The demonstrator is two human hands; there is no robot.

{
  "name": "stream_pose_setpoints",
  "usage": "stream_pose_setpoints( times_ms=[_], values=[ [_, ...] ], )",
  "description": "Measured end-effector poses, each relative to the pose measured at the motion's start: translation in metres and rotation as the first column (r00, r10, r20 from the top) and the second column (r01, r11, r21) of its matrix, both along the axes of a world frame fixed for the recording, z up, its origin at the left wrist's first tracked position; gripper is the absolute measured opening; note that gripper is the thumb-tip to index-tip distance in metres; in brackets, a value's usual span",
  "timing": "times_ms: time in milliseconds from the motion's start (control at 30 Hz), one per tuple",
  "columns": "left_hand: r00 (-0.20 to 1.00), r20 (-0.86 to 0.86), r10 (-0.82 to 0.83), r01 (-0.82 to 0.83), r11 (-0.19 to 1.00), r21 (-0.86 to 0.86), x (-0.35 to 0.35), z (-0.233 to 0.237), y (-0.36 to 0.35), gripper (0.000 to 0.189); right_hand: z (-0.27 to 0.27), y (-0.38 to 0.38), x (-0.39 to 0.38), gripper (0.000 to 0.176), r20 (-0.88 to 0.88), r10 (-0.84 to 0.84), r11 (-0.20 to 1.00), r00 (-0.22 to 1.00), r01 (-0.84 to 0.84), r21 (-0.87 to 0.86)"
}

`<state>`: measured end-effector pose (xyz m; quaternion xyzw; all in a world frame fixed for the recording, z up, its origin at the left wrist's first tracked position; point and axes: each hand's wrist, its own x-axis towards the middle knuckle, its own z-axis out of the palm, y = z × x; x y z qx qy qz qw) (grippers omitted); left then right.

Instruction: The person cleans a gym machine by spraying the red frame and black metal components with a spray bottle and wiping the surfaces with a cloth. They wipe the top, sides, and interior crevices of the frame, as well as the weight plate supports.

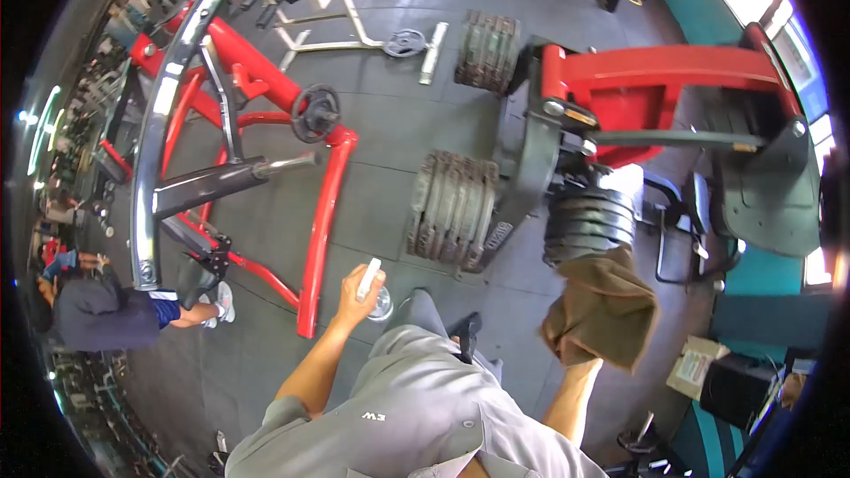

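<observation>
1. Nearest is the person's own grey shirt (416, 416), with both bare forearms raised in front of it above the dark rubber floor (372, 124).
2. The left hand (356, 292) grips a clear spray bottle (374, 290) upright. Its fingers are pressed together and curled around the body of the bottle, and the white nozzle stands above the knuckles. The bottle is held in the air, just in front of the shirt and just beside the foot of a red machine frame (320, 212).
3. The right forearm (571, 398) rises into a brown cloth (602, 310), which hangs bunched over the right hand and hides it. I cannot tell how those fingers lie. The cloth's upper edge is at the black plates (589, 223) loaded on the red-and-grey machine (655, 80); I cannot tell whether it touches them.
4. Between the two arms, a row of worn weight plates (453, 208) stands on edge on the floor, close against that machine.
5. A cardboard box (695, 365) lies at the floor's right edge, by the teal wall.
6. At the floor's left edge, another person (102, 312) in a dark top crouches by the red frame.
7. Farther off, a second row of plates (487, 51) stands on the floor, with a small loose plate (405, 42) just beside it.
</observation>
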<state>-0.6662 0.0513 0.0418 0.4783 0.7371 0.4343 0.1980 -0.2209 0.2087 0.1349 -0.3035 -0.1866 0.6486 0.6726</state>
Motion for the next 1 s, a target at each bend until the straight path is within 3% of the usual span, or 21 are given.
stream_pose_setpoints(
  times_ms=[100,233,267,300,333,400,467,567,633,700,733,767,833,867,933,1000],
  values=[
    [0.995,-0.091,0.031,-0.028,0.999,0.034,-0.035,0.007,-0.013,0.025,-0.017,0.011,-0.076,0.052,0.082,0.1,0.992,0.992,-0.092,-0.089],
    [0.977,0.045,0.21,-0.203,0.971,-0.124,-0.091,-0.005,-0.05,0.026,-0.036,0.03,-0.211,0.052,0.229,0.314,0.946,0.921,-0.284,-0.154],
    [0.969,0.078,0.236,-0.225,0.966,-0.123,-0.107,-0.019,-0.059,0.027,-0.041,0.034,-0.25,0.052,0.291,0.366,0.93,0.884,-0.334,-0.155],
    [0.965,0.095,0.246,-0.25,0.968,0.034,-0.124,-0.032,-0.058,0.023,-0.044,0.039,-0.291,0.052,0.35,0.409,0.913,0.843,-0.378,-0.156],
    [0.931,0.192,0.311,-0.308,0.95,-0.044,-0.143,-0.037,-0.06,0.02,-0.047,0.045,-0.331,0.053,0.415,0.442,0.895,0.795,-0.42,-0.148],
    [0.937,0.236,0.258,-0.276,0.96,0.044,-0.195,-0.03,-0.057,0.015,-0.047,0.056,-0.407,0.053,0.587,0.479,0.845,0.653,-0.524,-0.107],
    [0.968,0.106,0.229,-0.24,0.964,0.116,-0.254,-0.025,-0.055,0.013,-0.039,0.066,-0.471,0.053,0.757,0.415,0.786,0.504,-0.618,-0.019],
    [0.921,0.187,0.342,-0.371,0.917,0.15,-0.318,0.009,-0.049,0.015,-0.022,0.087,-0.524,0.054,0.909,0.186,0.748,0.373,-0.654,0.115],
    [0.907,0.133,0.399,-0.419,0.889,0.184,-0.348,0.018,-0.049,0.02,-0.015,0.11,-0.532,0.054,0.933,0.08,0.786,0.352,-0.598,0.158],
    [0.902,-0.001,0.431,-0.425,0.89,0.166,-0.373,0.018,-0.049,0.031,-0.01,0.142,-0.512,0.054,0.877,0.098,0.89,0.47,-0.435,0.134],
    [0.869,-0.059,0.491,-0.486,0.87,0.081,-0.38,0.015,-0.048,0.034,-0.011,0.158,-0.493,0.054,0.769,0.145,0.939,0.623,-0.332,0.092],
    [0.853,-0.062,0.519,-0.512,0.853,0.099,-0.384,0.009,-0.044,0.036,-0.014,0.172,-0.463,0.055,0.592,0.158,0.967,0.79,-0.245,0.068],
    [0.845,-0.047,0.533,-0.531,0.846,0.059,-0.389,0.007,-0.035,0.038,-0.02,0.201,-0.403,0.057,0.131,0.033,0.999,0.991,-0.034,0.008],
    [0.85,-0.026,0.525,-0.525,0.851,0.009,-0.39,0.011,-0.028,0.039,-0.006,0.212,-0.378,0.06,0.226,-0.111,0.994,0.968,0.11,0.018],
    [0.863,0.034,0.504,-0.501,0.863,-0.068,-0.4,0.018,-0.012,0.041,0.004,0.238,-0.328,0.06,0.173,-0.327,0.945,0.929,0.326,0.034],
    [0.873,0.114,0.474,-0.463,0.879,-0.114,-0.412,0.023,0.01,0.042,-0.002,0.269,-0.292,0.061,0.236,-0.426,0.905,0.873,0.407,0.125]
  ],
)
